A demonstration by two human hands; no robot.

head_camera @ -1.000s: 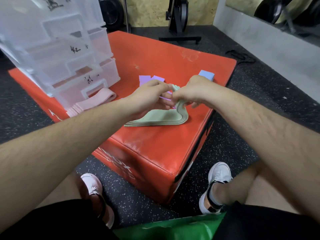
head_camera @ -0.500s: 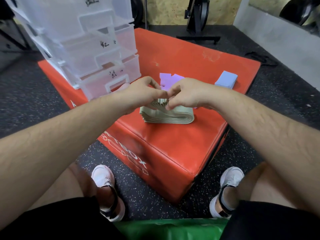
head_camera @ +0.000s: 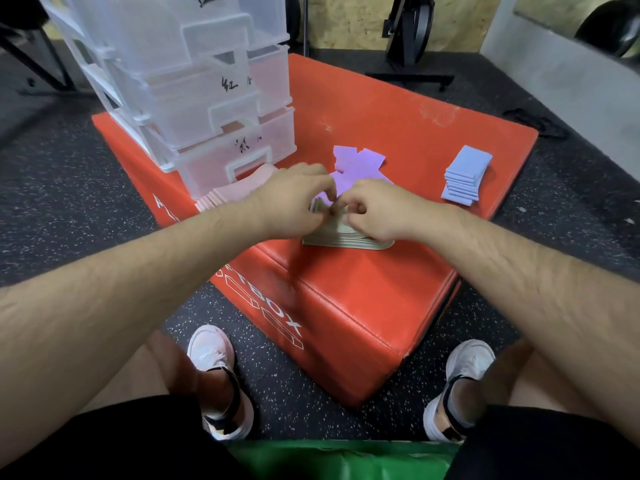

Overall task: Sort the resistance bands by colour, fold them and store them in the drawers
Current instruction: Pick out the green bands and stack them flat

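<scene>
A stack of pale green resistance bands (head_camera: 346,241) lies folded near the front edge of the red box (head_camera: 381,289). My left hand (head_camera: 294,199) and my right hand (head_camera: 381,209) meet on top of it, fingers curled and pinching the folded green bands. Purple bands (head_camera: 356,164) lie loose just behind my hands. A neat pile of blue bands (head_camera: 465,174) sits at the right. Pink bands (head_camera: 239,190) lie in front of the clear drawer unit (head_camera: 207,98), partly hidden by my left hand.
The drawer unit stands on the box's back left, its three visible drawers closed and marked with handwriting. Black rubber floor surrounds the box. My feet in white shoes (head_camera: 218,375) rest on the floor in front. Gym equipment (head_camera: 408,32) stands behind.
The green bands went from a long flat loop to a short folded stack under my hands. The view shifted, bringing the drawers closer to centre.
</scene>
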